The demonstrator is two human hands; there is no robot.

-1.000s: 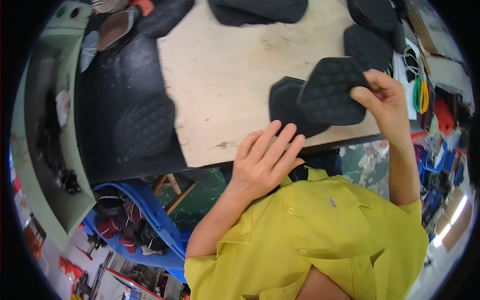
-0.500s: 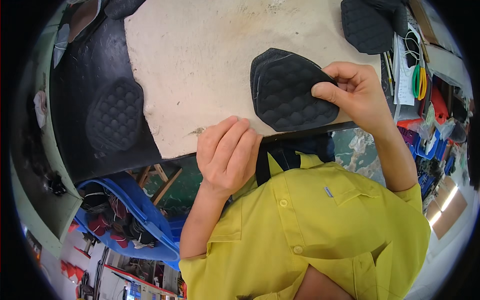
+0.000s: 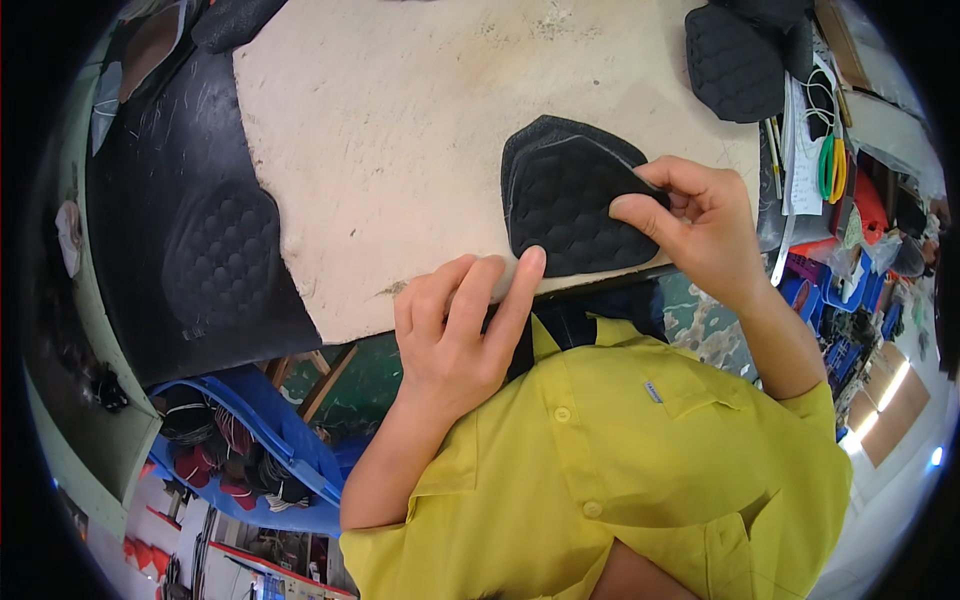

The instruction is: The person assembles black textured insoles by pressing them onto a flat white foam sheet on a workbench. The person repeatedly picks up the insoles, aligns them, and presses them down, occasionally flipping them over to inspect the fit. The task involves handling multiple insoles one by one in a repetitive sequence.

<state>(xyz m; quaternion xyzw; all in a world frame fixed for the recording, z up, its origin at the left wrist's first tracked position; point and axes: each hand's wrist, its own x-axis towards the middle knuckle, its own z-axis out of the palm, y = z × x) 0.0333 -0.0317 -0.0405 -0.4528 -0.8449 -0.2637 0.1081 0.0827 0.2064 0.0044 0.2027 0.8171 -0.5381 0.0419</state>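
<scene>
A black quilted pad (image 3: 565,205) with a hexagon pattern lies on the pale worn board (image 3: 400,130), stacked on a second black pad whose rim shows at its top and left. My right hand (image 3: 705,225) pinches the pad's right edge between thumb and fingers. My left hand (image 3: 455,325) rests at the board's near edge, fingers together, its fingertip touching the pad's lower left corner.
A black sheet with a quilted oval (image 3: 225,265) covers the bench left of the board. More black pads (image 3: 735,60) lie at the far right. Green-handled scissors (image 3: 828,160) and papers sit by the right edge. Blue crates (image 3: 250,440) stand below left.
The pads now lie nearer the board's front edge under my right hand. My left hand has reached forward and to the right until its fingertip meets the pad.
</scene>
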